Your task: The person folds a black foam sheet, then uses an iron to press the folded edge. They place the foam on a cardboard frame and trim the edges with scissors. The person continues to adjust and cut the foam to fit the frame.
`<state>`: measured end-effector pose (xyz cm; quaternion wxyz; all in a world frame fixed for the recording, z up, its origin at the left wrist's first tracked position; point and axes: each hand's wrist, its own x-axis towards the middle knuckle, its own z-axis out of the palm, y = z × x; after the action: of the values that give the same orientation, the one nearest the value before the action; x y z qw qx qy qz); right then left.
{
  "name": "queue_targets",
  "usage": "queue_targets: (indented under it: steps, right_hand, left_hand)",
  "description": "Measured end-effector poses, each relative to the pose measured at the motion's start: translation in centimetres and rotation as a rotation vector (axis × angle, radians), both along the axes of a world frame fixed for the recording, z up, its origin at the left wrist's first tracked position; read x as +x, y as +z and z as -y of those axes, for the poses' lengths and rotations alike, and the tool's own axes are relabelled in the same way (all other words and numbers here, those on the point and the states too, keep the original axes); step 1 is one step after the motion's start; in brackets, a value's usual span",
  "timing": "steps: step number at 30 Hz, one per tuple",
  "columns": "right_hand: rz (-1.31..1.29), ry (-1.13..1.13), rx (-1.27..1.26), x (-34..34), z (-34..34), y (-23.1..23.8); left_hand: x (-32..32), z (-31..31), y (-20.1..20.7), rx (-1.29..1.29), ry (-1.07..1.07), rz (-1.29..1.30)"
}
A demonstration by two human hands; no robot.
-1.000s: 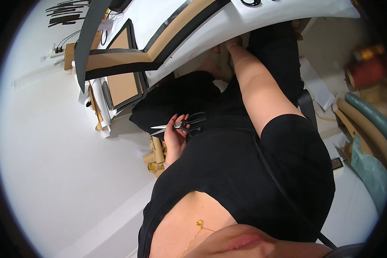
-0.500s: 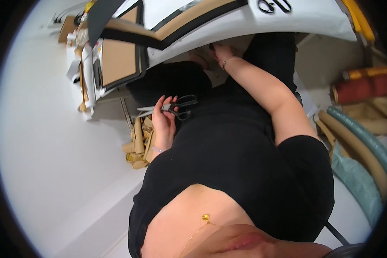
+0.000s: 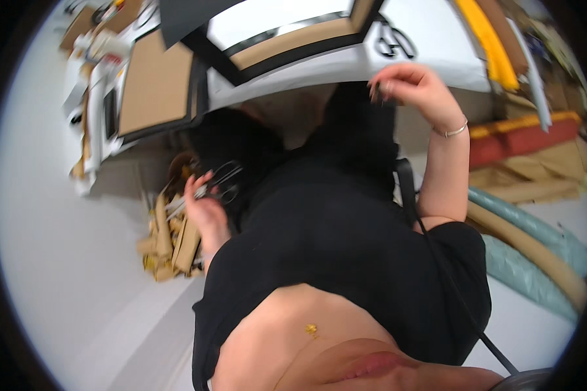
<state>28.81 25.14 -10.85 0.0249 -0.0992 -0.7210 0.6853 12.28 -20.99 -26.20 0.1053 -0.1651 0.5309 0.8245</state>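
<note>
My left hand point(image 3: 205, 212) is beside my body at the left, closed around a pair of black-handled scissors point(image 3: 228, 174). The blades are partly hidden by the fingers. My right hand point(image 3: 427, 94) is raised by the table's front edge, fingertips pinched on a small dark thing point(image 3: 379, 93) too blurred to name. Past that hand, a second pair of black scissors point(image 3: 394, 44) lies on the white-covered table point(image 3: 437, 55). A black-edged, tan-sided frame point(image 3: 293, 57) stands near the table's front edge.
A tan board with black edging point(image 3: 155, 85) lies at the left of the table. Crumpled brown paper point(image 3: 169, 241) is heaped below it. Yellow material point(image 3: 486, 45) hangs at the right edge, with red point(image 3: 522, 143) and teal point(image 3: 525, 267) rolls below. A dark strap point(image 3: 407, 186) hangs beside my right arm.
My right hand has come up from beneath the table edge and moved right, with the small dark thing in its fingers. My left hand, still holding scissors, has shifted left and lower. The view has shifted.
</note>
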Motion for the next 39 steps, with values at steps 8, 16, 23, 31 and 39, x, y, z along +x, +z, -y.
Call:
queue_targets:
  steps: [8,16,23,31,39]
  right_hand:
    - [0.010,-1.060,0.148,0.5,-20.1,-11.3]
    - [-0.620,-0.771,0.978,-1.5,-2.4,-1.9]
    - [-0.622,0.266,0.901,-5.2,8.6,-3.3]
    - [-0.237,0.222,0.768,-2.2,11.1,-5.9]
    - [-0.130,0.066,0.529,3.9,8.1,-6.3]
  left_hand:
    - [-1.5,-5.0,10.5,-0.212,0.162,-0.449]
    - [0.1,-10.5,12.4,-0.207,-0.239,-0.952]
    - [1.0,-17.2,10.8,-0.089,-0.530,-0.782]
    - [3.3,-17.3,8.9,-0.147,-0.759,-0.629]
    - [-4.3,-12.4,9.0,-0.086,-0.257,-0.821]
